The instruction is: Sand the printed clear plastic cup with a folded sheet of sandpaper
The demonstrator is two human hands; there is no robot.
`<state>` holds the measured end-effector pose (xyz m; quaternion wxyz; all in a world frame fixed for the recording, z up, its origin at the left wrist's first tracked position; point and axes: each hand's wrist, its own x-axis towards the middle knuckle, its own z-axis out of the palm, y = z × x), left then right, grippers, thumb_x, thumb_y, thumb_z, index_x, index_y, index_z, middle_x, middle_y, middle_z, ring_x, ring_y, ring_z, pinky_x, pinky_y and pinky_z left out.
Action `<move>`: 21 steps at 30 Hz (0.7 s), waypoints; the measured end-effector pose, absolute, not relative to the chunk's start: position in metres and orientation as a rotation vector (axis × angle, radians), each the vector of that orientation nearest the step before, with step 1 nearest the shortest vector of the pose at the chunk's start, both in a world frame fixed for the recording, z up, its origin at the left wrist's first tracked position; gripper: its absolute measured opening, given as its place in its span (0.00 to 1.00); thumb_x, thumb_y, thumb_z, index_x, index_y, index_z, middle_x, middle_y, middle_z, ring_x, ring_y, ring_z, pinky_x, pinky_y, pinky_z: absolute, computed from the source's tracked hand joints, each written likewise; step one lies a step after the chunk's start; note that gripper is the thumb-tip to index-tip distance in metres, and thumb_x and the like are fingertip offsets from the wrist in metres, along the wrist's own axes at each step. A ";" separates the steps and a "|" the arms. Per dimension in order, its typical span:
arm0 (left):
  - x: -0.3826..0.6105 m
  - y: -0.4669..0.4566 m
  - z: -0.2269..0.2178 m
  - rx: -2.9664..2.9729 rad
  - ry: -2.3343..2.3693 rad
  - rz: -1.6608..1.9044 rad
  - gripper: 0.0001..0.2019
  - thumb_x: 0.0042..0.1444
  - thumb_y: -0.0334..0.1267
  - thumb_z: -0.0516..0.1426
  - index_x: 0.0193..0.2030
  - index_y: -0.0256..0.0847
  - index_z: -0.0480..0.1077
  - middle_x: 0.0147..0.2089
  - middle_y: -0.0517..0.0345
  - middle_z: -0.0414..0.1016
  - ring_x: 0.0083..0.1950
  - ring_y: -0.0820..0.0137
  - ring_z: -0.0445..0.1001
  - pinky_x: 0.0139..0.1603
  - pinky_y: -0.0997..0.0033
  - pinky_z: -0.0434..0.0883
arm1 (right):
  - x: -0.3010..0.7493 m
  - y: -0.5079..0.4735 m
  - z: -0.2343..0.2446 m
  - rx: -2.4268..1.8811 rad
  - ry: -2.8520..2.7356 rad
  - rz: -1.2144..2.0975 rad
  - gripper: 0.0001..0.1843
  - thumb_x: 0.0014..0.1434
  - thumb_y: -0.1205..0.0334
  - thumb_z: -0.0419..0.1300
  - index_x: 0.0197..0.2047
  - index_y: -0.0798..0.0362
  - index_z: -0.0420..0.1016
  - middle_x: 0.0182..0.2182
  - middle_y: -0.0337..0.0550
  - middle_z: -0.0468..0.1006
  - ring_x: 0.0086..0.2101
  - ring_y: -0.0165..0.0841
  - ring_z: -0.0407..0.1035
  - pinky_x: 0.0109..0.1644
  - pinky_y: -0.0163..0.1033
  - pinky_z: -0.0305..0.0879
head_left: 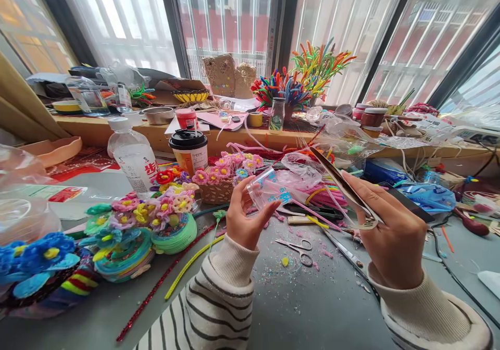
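Note:
Over the middle of the table, my left hand (245, 217) is curled around a small clear plastic packet (269, 189) with blue lettering, the thumb along its near side. To the right, my right hand (394, 230) grips a thin, flat, brown card-like piece (339, 180), held tilted and seen nearly edge-on; what is on its face is hidden. Below and between the hands lie small scissors (300, 248) with a yellow dot (285, 262) beside them. Pink pipe-cleaner flowers (230, 167) in a woven basket (213, 192) stand just behind my left hand.
Pipe-cleaner flower pots (174, 230) crowd the left, near a plastic bottle (135, 154) and a lidded paper cup (189, 152). Larger scissors (346, 251) lie by my right wrist. A red glittery stem (156, 292) and a yellow one (191, 269) cross the table. A cluttered ledge (230, 139) runs behind.

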<state>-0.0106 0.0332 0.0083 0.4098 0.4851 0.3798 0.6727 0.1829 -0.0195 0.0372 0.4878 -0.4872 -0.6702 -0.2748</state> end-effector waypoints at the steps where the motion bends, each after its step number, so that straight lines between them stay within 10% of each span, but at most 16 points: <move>1: -0.010 0.032 0.009 1.230 0.964 1.703 0.33 0.32 0.44 0.67 0.49 0.40 0.64 0.43 0.52 0.71 0.42 0.67 0.72 0.46 0.64 0.68 | 0.182 -0.020 0.037 -1.191 -1.630 -0.673 0.28 0.54 0.77 0.52 0.55 0.43 0.64 0.48 0.37 0.73 0.45 0.34 0.70 0.54 0.40 0.65; 21: -0.014 0.025 0.021 0.864 0.375 1.355 0.35 0.43 0.45 0.62 0.57 0.48 0.52 0.51 0.49 0.66 0.58 0.59 0.62 0.38 0.70 0.75 | 0.182 -0.019 0.035 -1.255 -1.636 -0.706 0.28 0.53 0.77 0.52 0.55 0.44 0.64 0.47 0.35 0.74 0.44 0.31 0.70 0.50 0.36 0.66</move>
